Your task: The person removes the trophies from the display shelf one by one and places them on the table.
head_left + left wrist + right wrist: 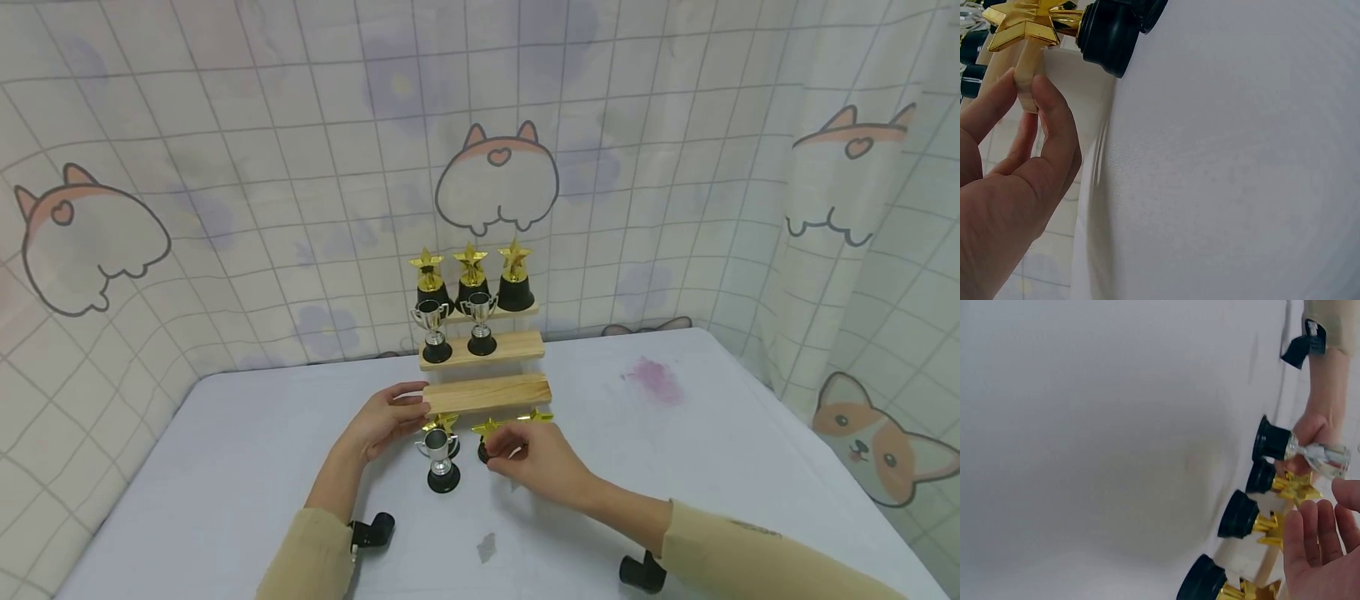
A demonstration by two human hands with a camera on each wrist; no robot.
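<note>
My left hand (pixel 390 417) pinches the left end of the lowest wooden shelf board (pixel 487 394), thumb on one face and fingers on the other in the left wrist view. My right hand (pixel 542 461) hovers by the middle gold star trophy (pixel 489 428), partly covering it in the head view. In the right wrist view that hand (pixel 1325 562) holds nothing, its fingers loosely bent. A silver cup trophy (pixel 441 462) stands upright in front of the left gold star trophy (pixel 1025 25). Another gold star trophy (pixel 536 414) shows behind my right hand, its base hidden.
On the top board stand three gold star trophies (pixel 515 279) with black bases. Two silver cup trophies (pixel 480 323) occupy the left and middle of the second board (pixel 517 343). A white cloth covers the table (pixel 247 467); a patterned curtain (pixel 300 208) hangs behind.
</note>
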